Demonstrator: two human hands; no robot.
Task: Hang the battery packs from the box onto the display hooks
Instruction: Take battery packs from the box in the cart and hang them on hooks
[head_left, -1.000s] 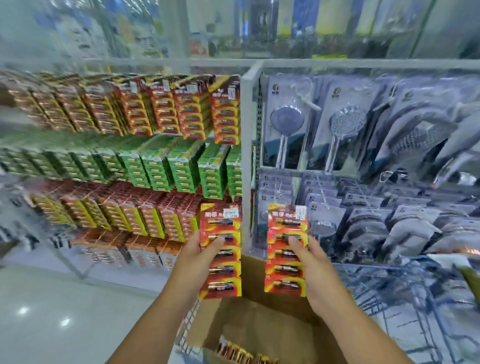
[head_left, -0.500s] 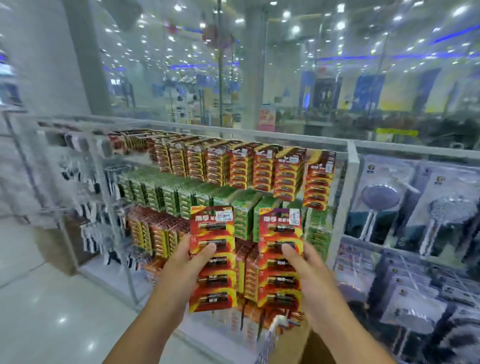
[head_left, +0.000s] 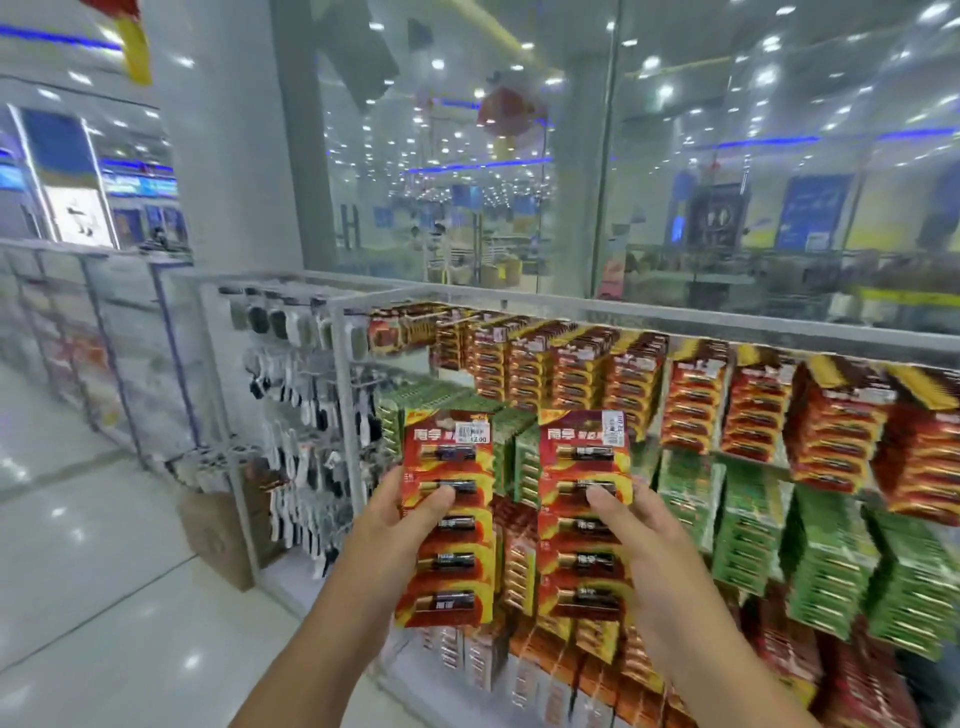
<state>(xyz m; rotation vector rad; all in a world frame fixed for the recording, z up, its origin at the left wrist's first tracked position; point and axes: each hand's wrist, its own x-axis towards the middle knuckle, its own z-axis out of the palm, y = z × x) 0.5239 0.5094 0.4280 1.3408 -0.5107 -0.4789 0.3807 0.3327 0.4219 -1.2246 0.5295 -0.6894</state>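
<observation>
While both arms are stretched out toward the rack, each hand's got its own strip of batteries. Left hand pinches the left battery pack with the thumb across the front, fingers behind the card. Right hand does the same with the right battery pack. Both strips hang upright, side by side, not touching, held up in front of the display rack that's already stuffed with rows of red packs up top and green packs underneath. Bit of a cardboard box sits on the floor at the left.
</observation>
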